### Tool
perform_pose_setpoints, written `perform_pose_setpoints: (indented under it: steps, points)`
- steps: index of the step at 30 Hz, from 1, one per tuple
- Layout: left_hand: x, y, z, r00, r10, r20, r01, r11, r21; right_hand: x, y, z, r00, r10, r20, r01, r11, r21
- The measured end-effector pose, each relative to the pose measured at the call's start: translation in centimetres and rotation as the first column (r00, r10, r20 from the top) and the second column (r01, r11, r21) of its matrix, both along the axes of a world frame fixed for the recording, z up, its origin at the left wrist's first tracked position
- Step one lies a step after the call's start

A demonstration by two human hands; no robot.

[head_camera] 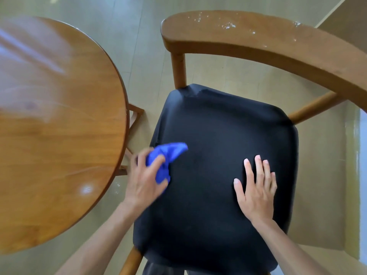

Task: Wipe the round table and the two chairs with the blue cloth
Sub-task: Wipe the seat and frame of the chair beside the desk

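Note:
A wooden chair with a curved backrest (258,42) and a black padded seat (214,139) stands right below me. My left hand (145,179) grips the bunched blue cloth (168,155) at the seat's left edge, blurred by motion. My right hand (256,187) lies flat on the right side of the seat, fingers spread, holding nothing. The round wooden table (55,126) fills the left of the view, its top glossy with streaks. Only one chair is in view.
White specks dot the top of the chair's backrest. The table's wooden base (135,114) shows in the narrow gap between table and chair. A beige floor (139,36) surrounds both. A pale wall edge (357,175) runs along the right.

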State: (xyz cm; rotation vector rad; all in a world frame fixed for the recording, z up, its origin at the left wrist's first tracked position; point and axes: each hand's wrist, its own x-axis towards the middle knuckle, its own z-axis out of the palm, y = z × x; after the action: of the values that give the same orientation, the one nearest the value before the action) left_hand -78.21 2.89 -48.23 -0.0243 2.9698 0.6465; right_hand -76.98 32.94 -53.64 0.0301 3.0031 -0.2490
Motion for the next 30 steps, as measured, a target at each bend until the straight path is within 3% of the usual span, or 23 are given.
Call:
perform_pose_setpoints:
  steps: [3,6,9,13,15,17,21,23,26,28,30]
  points:
    - [-8.3,0.6,-0.7,0.969,0.241,0.048,-0.241,0.971,-0.010,0.0,0.0,-0.3,1.000,0.004,-0.014,-0.003,1.000,0.007]
    - [-13.0,0.6,-1.0,0.973,0.216,0.087,-0.218,0.976,0.019,0.2,0.0,-0.6,1.000,0.011,-0.018,-0.010,1.000,0.020]
    - [-11.1,0.7,-0.6,0.976,0.187,0.111,-0.199,0.973,0.117,0.2,0.0,-0.5,1.000,0.009,0.003,-0.009,1.000,0.022]
    - [-1.7,2.9,0.4,0.986,-0.169,0.004,0.169,0.984,-0.057,-0.1,-0.2,0.5,0.997,0.004,0.074,-0.003,1.000,-0.006]
    - [3.2,5.3,0.7,0.933,-0.351,0.082,0.357,0.931,-0.075,-0.3,-0.5,1.4,0.993,-0.014,0.114,0.018,0.999,-0.035]
    - [6.1,7.8,0.8,0.887,-0.433,0.161,0.446,0.893,-0.055,-0.6,-0.8,2.2,0.989,-0.029,0.142,0.038,0.997,-0.060]
    - [5.9,9.5,1.9,0.950,-0.248,0.189,0.239,0.968,0.072,-1.1,-1.3,4.4,0.964,-0.046,0.261,0.084,0.987,-0.137]
    - [5.5,8.6,2.9,0.982,-0.033,0.186,0.005,0.989,0.146,-0.4,-2.3,6.1,0.964,-0.015,0.266,0.070,0.977,-0.200]
    - [5.0,6.5,3.7,0.888,0.351,0.296,-0.404,0.903,0.142,1.7,-4.8,8.8,0.954,0.022,0.300,0.086,0.935,-0.343]
    - [5.3,5.1,3.9,0.821,0.371,0.433,-0.457,0.883,0.109,3.4,-6.6,10.1,0.942,0.080,0.326,0.068,0.905,-0.420]
    - [6.3,4.4,4.1,0.783,0.223,0.581,-0.321,0.945,0.069,4.6,-8.2,11.0,0.947,0.136,0.292,0.005,0.901,-0.435]
